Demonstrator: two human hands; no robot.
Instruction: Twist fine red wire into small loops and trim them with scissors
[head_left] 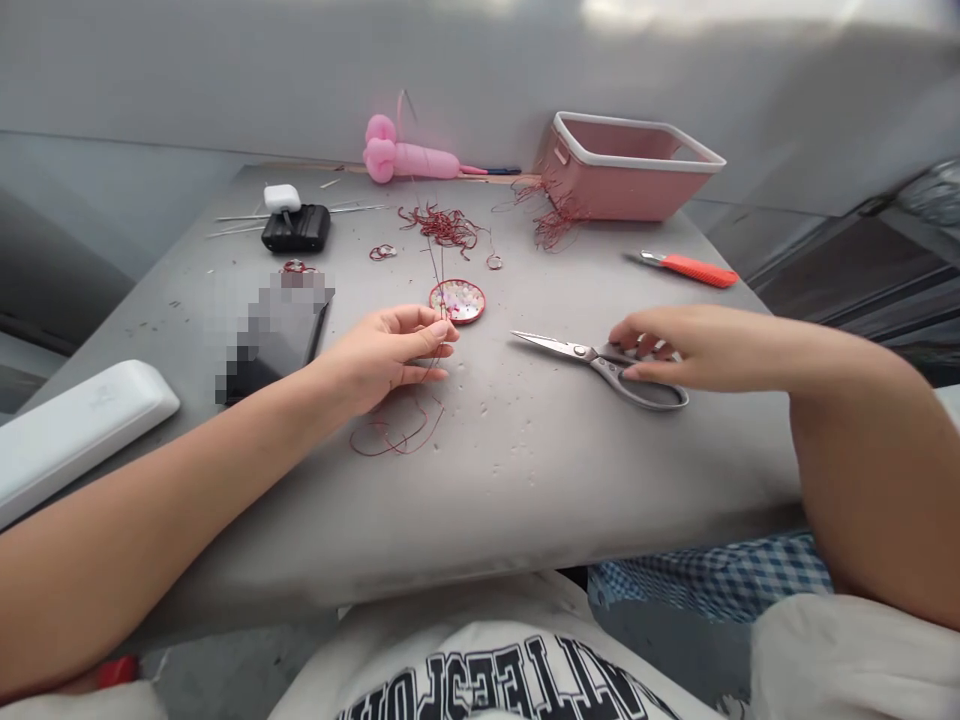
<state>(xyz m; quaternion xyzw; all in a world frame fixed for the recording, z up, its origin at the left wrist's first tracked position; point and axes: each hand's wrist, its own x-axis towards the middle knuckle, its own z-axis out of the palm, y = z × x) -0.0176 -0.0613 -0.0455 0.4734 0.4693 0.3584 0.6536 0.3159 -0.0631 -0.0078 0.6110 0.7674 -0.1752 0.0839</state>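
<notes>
The left hand point(397, 350) is at the centre of the frame, thumb and fingertip together, clamped on thin dark threads point(441, 268). The threads run upward from the fingers; a loose red loop point(375, 454) lies on the counter point(585, 490) below this hand. Just beyond the fingertips, a round red-rimmed dish point(469, 321) holds small pale and pink beads.

The right hand point(667, 345), right of centre, has its fingers curled at the handles of the metal scissors point(580, 351); whether they are closed on them cannot be told. The blades point left, slightly parted.

Upper centre: a tangle of red cords point(446, 228) and, above it, a pink balloon-like item point(426, 161). Upper right: a pink bin point(615, 192) with a white rim; below it, a red-handled cutter point(699, 270).
</notes>
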